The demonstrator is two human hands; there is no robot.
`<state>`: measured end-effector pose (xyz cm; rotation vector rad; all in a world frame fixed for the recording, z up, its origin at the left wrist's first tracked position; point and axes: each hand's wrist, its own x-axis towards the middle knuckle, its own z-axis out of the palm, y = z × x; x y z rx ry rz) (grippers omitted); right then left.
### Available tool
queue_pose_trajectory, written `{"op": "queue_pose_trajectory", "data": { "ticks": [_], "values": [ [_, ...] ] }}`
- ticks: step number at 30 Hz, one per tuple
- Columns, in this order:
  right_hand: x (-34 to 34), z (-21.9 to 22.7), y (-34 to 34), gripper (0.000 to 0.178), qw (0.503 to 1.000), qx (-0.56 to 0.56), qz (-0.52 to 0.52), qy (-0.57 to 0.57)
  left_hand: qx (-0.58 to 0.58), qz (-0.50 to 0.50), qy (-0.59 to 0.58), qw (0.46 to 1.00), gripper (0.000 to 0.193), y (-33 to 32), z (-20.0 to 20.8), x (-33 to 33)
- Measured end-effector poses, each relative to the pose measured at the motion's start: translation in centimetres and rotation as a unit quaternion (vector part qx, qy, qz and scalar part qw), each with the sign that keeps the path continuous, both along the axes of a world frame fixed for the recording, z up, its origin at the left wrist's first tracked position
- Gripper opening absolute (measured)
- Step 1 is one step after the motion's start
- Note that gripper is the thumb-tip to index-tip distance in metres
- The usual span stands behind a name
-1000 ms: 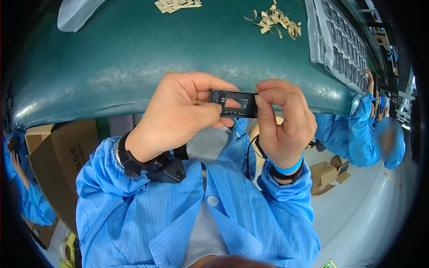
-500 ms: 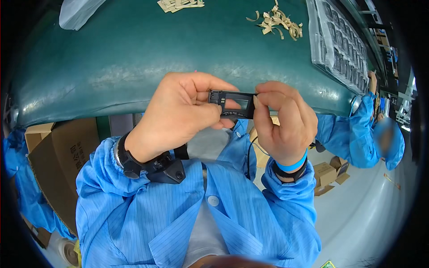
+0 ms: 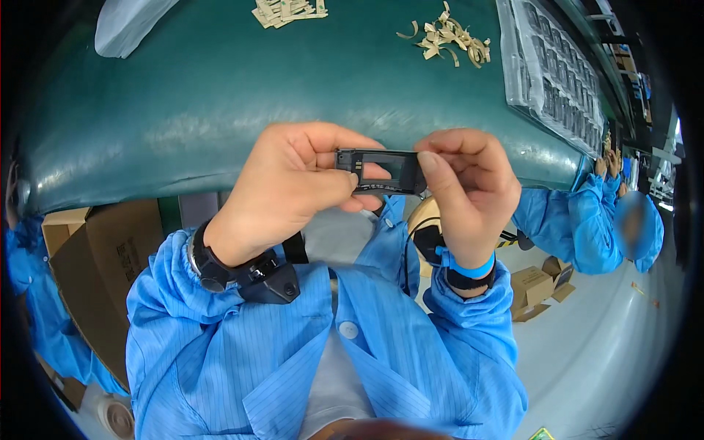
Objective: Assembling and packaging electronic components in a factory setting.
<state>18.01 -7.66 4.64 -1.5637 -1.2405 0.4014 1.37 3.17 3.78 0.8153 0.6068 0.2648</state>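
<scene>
Black frame [image 3: 381, 155] overlaps, in view, the near edge of the green table [image 3: 293, 88], which extends toward twelve. Left hand [image 3: 286, 176] clamped on its nine-o'clock end; right hand [image 3: 475, 183] pinching its three-o'clock end. Curled scraps [image 3: 449, 38] at one, tray [image 3: 561, 77] at two: both well apart.

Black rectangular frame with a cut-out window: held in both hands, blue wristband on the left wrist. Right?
Wrong wrist: the head view shows the blue wristband on the right one. The rest stands: the black rectangular frame with a cut-out window is held by the left hand and the right hand.
</scene>
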Motion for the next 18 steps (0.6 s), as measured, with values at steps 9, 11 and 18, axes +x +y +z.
{"op": "queue_pose_trajectory", "data": {
  "ticks": [9, 11, 18],
  "values": [
    [0.41, 0.33, -0.83, 0.023, 0.920, -0.112, 0.033, 0.375, -0.015, 0.000, 0.001, 1.000, 0.032, 0.17, 0.31, 0.40],
    [0.31, 0.57, -0.84, 0.022, 0.906, -0.145, 0.040, 0.396, -0.016, -0.002, 0.001, 1.000, 0.032, 0.14, 0.21, 0.58],
    [0.45, 0.70, -0.98, 0.022, 0.904, -0.152, 0.027, 0.399, -0.026, 0.004, 0.011, 1.000, 0.032, -0.10, 0.13, 0.82]
  ]
}}
